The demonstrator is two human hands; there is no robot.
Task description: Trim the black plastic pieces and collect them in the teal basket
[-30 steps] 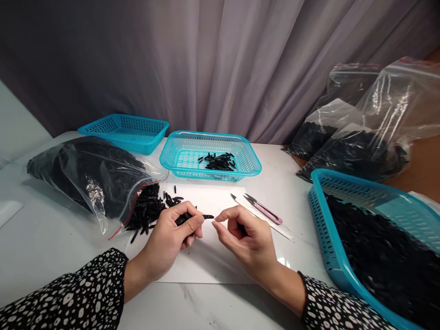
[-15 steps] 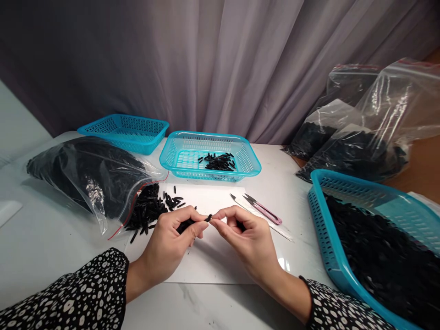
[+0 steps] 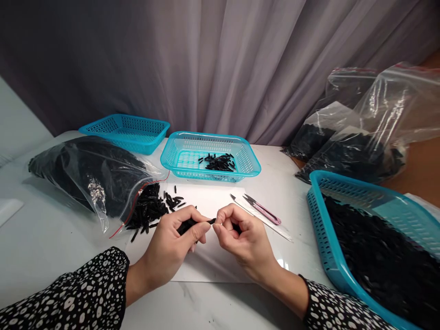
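Observation:
Above a white sheet (image 3: 209, 266), my left hand (image 3: 175, 243) pinches a small black strip-like piece (image 3: 212, 221) between thumb and index finger. My right hand (image 3: 244, 240) meets it from the other side, thumb and fingertip closed on the piece's right end. More black pieces show in the curl of my left hand, partly hidden by the fingers. A heap of the same black pieces (image 3: 147, 208) lies left of my left hand, at the mouth of a filled clear zip bag (image 3: 92, 176). Pink-handled thread snips (image 3: 264, 211) and pointed tweezers (image 3: 282, 233) lie beyond my right hand.
A blue basket (image 3: 252, 169) with some black pieces stands behind the sheet, another blue basket (image 3: 158, 142) at the back left. To the right, a large blue basket (image 3: 321, 238) is full of black pieces. Filled clear bags (image 3: 357, 151) stand at the back right.
My right thumb and fingers have shifted slightly to the right and curled more. The black piece has turned a little at the fingertips. My left hand stays nearly in place.

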